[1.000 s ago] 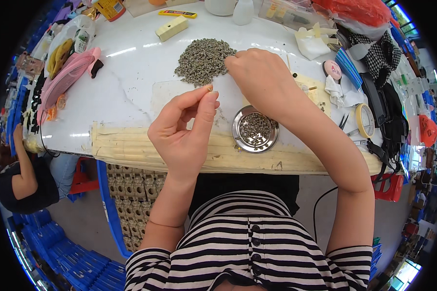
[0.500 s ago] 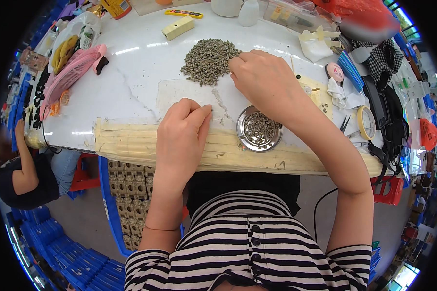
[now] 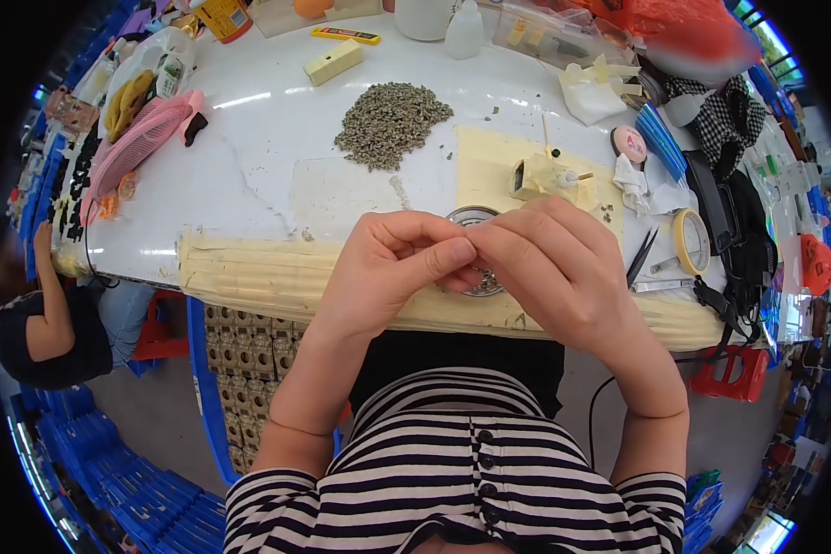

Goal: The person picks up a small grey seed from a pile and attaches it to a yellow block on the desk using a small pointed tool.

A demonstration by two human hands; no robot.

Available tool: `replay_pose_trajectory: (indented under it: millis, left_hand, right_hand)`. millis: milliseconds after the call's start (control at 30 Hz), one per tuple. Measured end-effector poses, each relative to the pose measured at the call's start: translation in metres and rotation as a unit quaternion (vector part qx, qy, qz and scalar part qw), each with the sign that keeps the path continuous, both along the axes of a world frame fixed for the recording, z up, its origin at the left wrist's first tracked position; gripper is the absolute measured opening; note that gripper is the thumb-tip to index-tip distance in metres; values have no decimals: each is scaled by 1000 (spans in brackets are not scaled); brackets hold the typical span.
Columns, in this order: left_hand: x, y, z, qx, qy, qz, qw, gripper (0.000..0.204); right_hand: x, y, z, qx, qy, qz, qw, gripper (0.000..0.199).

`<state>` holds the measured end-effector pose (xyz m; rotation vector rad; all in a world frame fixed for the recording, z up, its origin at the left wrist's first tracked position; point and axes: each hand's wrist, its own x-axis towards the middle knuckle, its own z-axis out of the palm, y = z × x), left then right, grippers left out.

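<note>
Both hands now meet over the near edge of the white table (image 3: 249, 175), directly above the round metal dish (image 3: 475, 222). A second ago the right hand (image 3: 563, 277) rested by the heap of small grey parts (image 3: 392, 120) at 12 o'clock and the left hand (image 3: 379, 277) was raised on its own; half a second ago the left lay flat on the table edge. Since then the right hand has withdrawn from the heap and the two have closed together. Judged from this, a part has been fetched and is being worked between the fingertips.

Finger state: the left thumb and forefinger are pinched nearly closed, tips pointing toward 3 o'clock; the right fingers curl in from the opposite side and touch them. Whatever sits between the tips is too small to make out, so a held part cannot be confirmed.

Hidden or unclear:
- The dish is mostly covered by the hands; only its far rim and a sliver of its contents show.
- The cream fixture block (image 3: 549, 175) at 1 o'clock is small; its details are not legible.
- The taped table edge (image 3: 249, 272) continues behind both wrists.
- A second person (image 3: 46, 323) at 9 o'clock is cut off by the picture rim.
</note>
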<state>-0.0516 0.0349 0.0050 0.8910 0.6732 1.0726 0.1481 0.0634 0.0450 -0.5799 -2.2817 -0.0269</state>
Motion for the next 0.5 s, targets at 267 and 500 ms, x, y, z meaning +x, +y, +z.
replay_pose_trajectory:
  millis: [267, 500]
  left_hand:
    - [12, 3, 8, 43, 37, 2, 998, 17]
    - [28, -2, 11, 202, 181, 163, 948, 17]
  right_hand:
    - [14, 1, 5, -172, 93, 3, 981, 21]
    - [16, 1, -7, -137, 121, -29, 983, 21]
